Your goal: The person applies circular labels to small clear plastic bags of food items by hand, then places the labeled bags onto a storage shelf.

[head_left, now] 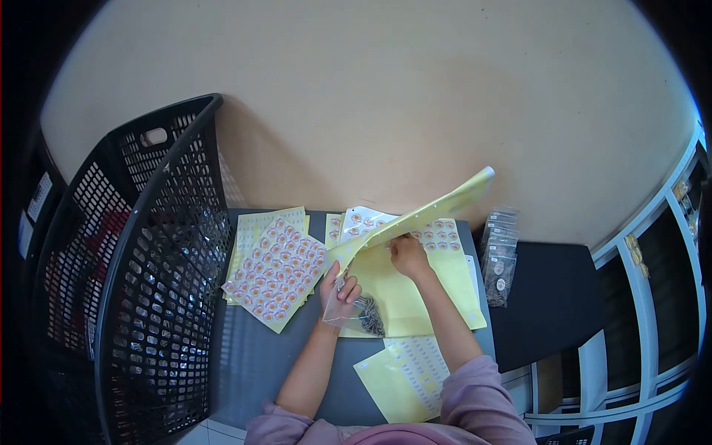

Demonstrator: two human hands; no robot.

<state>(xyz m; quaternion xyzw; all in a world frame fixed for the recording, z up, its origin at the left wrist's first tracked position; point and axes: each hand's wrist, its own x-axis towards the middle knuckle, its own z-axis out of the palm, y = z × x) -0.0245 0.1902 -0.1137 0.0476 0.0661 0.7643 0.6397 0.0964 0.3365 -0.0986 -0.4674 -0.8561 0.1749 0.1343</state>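
Note:
My left hand is closed on a clear plastic bag with a heap of small dark grey pieces at its bottom. Touching the same hand is the lower end of a yellow-backed sheet, which slants up to the right with a curled far end. Under that sheet, my right hand has its fingers curled together. Its fingertips are partly hidden, and what they hold cannot be made out. Below both hands lie yellow sheets, with rows of round stickers along the far side.
Sheets of round orange-and-pink stickers lie on the grey table at left. Another yellow sheet is near the front edge. A tall black basket stands left; filled clear packets are stacked right, beside a black surface and white shelves.

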